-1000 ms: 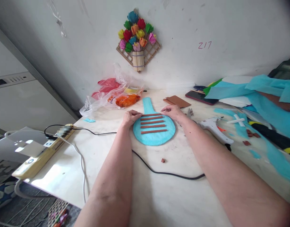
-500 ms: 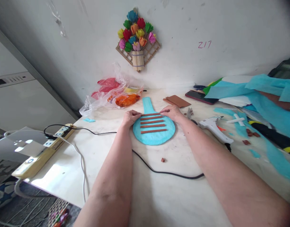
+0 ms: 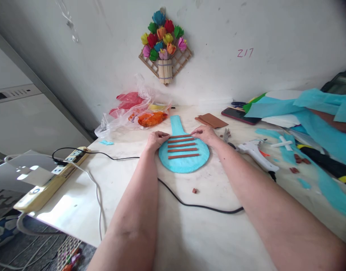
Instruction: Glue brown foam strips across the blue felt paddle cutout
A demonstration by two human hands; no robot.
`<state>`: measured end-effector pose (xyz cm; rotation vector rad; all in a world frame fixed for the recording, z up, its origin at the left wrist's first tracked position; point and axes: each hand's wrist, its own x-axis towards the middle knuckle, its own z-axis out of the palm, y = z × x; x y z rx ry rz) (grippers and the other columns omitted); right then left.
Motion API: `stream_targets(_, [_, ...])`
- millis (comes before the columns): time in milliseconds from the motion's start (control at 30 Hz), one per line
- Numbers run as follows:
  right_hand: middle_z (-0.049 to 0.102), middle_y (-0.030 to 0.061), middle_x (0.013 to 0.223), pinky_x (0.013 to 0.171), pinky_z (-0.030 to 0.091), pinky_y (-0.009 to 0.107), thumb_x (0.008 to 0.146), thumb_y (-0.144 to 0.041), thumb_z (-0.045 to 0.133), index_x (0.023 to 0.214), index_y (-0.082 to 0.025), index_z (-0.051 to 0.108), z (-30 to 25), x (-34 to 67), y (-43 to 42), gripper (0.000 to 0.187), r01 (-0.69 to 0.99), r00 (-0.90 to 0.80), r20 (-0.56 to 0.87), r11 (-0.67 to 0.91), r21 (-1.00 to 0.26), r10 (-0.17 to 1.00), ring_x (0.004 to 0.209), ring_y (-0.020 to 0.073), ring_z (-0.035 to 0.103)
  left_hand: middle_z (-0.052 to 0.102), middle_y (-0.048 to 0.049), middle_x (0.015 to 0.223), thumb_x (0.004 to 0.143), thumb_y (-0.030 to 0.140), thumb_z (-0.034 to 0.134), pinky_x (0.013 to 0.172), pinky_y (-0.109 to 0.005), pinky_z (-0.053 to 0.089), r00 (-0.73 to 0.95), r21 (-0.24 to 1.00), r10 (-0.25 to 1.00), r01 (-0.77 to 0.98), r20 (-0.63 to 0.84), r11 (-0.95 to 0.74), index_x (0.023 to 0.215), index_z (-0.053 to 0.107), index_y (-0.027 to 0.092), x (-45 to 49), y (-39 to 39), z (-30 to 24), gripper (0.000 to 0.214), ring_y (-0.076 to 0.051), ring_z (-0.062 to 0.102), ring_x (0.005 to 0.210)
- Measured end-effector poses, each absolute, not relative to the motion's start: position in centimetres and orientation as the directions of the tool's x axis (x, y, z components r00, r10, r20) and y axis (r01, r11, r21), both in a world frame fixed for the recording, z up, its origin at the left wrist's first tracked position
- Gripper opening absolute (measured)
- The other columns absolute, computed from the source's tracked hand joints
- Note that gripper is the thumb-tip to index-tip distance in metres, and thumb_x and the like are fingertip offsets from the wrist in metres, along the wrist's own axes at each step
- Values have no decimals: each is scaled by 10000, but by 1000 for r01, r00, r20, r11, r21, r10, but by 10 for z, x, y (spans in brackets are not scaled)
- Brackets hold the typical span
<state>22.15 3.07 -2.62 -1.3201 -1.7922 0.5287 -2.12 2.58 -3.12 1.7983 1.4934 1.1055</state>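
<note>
A round light-blue paddle shape [image 3: 186, 165] with a straight handle lies on the table, its handle pointing away from me. Several thin brown strips run across it in roughly parallel rows. My left hand [image 3: 157, 140] has its fingers closed at the left end of the farthest brown strip [image 3: 180, 136], near the base of the handle. At that strip's right end my right hand [image 3: 204, 134] pinches in the same way. Fingertips of both hands rest against the blue surface. A small brown scrap [image 3: 194, 191] lies on the table between my forearms.
On the right are a white glue gun [image 3: 256, 152], scissors [image 3: 227, 136], a phone [image 3: 240, 116], brown sheets [image 3: 211, 120] and blue paper [image 3: 322, 124]. A power strip [image 3: 52, 182] sits left, plastic bags [image 3: 141, 113] behind. A black cord [image 3: 195, 206] crosses beneath my forearms.
Both hands hold the same place at the ends of the farthest strip. Only the camera's view has shifted very slightly.
</note>
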Motion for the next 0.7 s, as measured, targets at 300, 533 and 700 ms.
stream_targets(300, [666, 53, 715, 644, 456, 257, 658, -189, 616, 757, -125, 689, -11, 233, 33, 139, 495, 71, 374, 293, -818, 925, 665, 147, 593, 655, -58, 796, 664, 357, 550, 661, -257, 418, -53, 765, 922, 578, 382, -284, 1001, 657, 142, -25, 37, -35, 413, -149, 556, 692])
stream_targets(533, [585, 15, 554, 441, 380, 216, 704, -292, 563, 718, -131, 634, -4, 252, 39, 176, 507, 284, 243, 70, -859, 928, 426, 85, 457, 580, -33, 583, 719, 413, 450, 550, -245, 353, -277, 806, 889, 572, 366, -154, 637, 623, 131, -27, 33, -22, 341, -134, 498, 567])
stream_targets(700, [540, 10, 510, 431, 354, 205, 743, -322, 531, 701, -130, 617, 15, 247, 28, 215, 666, 243, 205, -10, -746, 948, 448, 99, 467, 545, -5, 565, 670, 386, 526, 524, -231, 336, -320, 876, 885, 451, 337, -171, 655, 588, 143, -26, 30, -15, 251, -116, 472, 535])
